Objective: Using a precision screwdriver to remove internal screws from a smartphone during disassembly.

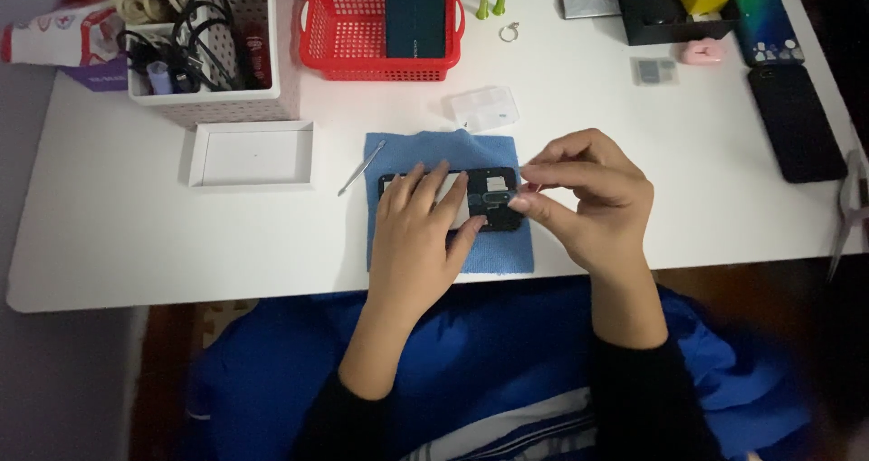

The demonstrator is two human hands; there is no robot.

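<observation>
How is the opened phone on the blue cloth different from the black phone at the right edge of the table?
The opened phone lies crosswise on the blue cloth, its inner parts showing; the black phone lies lengthwise on the bare table, closed. The left hand presses the opened phone; nothing touches the black one. Both lie flat.

2 hands (421, 235), 1 opened phone (493, 199), 1 red basket (362, 54)

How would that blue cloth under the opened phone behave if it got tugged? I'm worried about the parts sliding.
The blue cloth lies flat and thin, so it is probably floppy and light. The left hand presses the opened phone onto it, which likely pins it. On the smooth white table, a tug might still drag it.
</observation>
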